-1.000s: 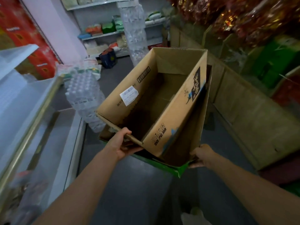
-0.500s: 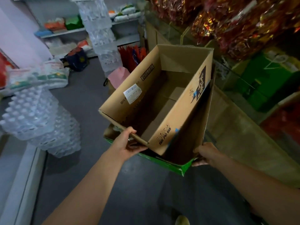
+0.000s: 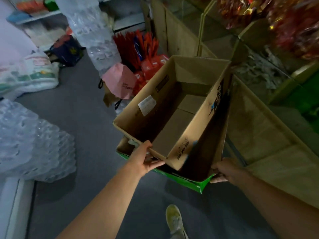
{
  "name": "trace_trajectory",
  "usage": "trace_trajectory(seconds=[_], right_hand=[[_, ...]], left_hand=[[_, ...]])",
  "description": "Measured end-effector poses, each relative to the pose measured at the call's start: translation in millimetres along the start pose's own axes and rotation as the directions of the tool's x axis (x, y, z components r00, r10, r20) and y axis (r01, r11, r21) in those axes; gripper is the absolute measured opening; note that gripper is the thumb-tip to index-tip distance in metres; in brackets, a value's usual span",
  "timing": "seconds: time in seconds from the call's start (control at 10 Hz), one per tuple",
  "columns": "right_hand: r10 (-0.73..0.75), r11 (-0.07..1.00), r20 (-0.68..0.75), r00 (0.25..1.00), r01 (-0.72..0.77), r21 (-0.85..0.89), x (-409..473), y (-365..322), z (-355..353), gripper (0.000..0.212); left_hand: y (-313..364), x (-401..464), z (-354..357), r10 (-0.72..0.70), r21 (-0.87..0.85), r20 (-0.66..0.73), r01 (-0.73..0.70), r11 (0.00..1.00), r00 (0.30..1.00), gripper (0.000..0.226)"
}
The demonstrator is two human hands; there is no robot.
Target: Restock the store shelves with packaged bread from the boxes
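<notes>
While both arms reach forward at waist level, the person carries two nested cartons down a dim shop aisle. Left hand grasps the near short wall of the open brown corrugated cardboard box, thumb outside and fingers apparently hooked over the rim; the grip seems chosen to stop this inner carton from sliding. Right hand clasps the near corner of the green-sided outer cardboard box, in which the brown one sits tilted, leaning toward 9 o'clock with a dark gap on its 3 o'clock side. Nesting lets two empties travel in one trip.

No packaged bread shows in either carton: the brown box reveals only its bare floor flaps and a white shipping label on an inner wall. Judged from this, the cartons have been emptied and are being taken away or to a refill; the bread itself lies outside the view.

Surroundings, by clock face from the boxes: at 9 o'clock, shrink-wrapped packs of clear water bottles stacked on the grey floor; at 11 o'clock, a pink paper bag beside red packaged goods; at 3 o'clock, a pale wooden display counter; at 1 o'clock, red-and-gold foil-wrapped goods. At 6 o'clock, a pale shoe marks the stride.
</notes>
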State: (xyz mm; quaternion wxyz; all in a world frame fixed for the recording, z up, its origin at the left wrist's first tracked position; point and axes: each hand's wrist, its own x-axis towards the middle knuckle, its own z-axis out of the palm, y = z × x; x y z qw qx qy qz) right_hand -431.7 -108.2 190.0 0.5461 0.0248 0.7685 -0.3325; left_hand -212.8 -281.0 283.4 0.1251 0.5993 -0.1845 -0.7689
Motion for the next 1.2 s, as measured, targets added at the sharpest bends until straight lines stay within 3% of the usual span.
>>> trace_trajectory(seconds=[0.3, 0.4, 0.5, 0.6, 0.7, 0.8, 1.0, 1.2], right_hand=[[0.126, 0.992, -0.047, 0.991, -0.126, 0.003, 119, -25, 3, 0.003], [0.171, 0.985, -0.001, 0.985, -0.171, -0.001, 158, -32, 13, 0.032], [0.161, 0.981, 0.043, 0.986, -0.164, 0.102, 186, -47, 18, 0.045], [0.078, 0.944, 0.075, 0.994, -0.097, 0.314, 212, -68, 18, 0.062], [0.029, 0.957, 0.118, 0.993, -0.061, 0.285, 226, -83, 25, 0.065], [0.035, 0.986, 0.068, 0.997, -0.046, 0.163, 240, -80, 33, 0.068], [0.043, 0.992, -0.018, 0.999, -0.041, 0.122, 242, -75, 39, 0.071], [0.012, 0.997, -0.053, 0.999, -0.008, 0.071, 219, -101, 39, 0.065]], left_hand=[[23, 127, 46, -0.068, 0.060, -0.070, 0.072, 0.996, 0.995, 0.014], [16, 164, 54, -0.086, 0.049, -0.093, 0.091, 0.995, 0.992, 0.006], [-2, 213, 58, -0.136, 0.037, -0.133, 0.142, 0.989, 0.982, 0.011], [-30, 262, 61, -0.163, 0.085, -0.221, 0.185, 0.979, 0.961, 0.022], [-59, 298, 60, -0.179, 0.087, -0.265, 0.208, 0.974, 0.947, 0.031], [-70, 309, 58, -0.182, 0.046, -0.274, 0.201, 0.978, 0.944, 0.037], [-64, 295, 52, -0.138, -0.050, -0.354, 0.128, 0.990, 0.925, 0.034], [-36, 269, 56, -0.127, -0.037, -0.370, 0.122, 0.992, 0.920, 0.037]])
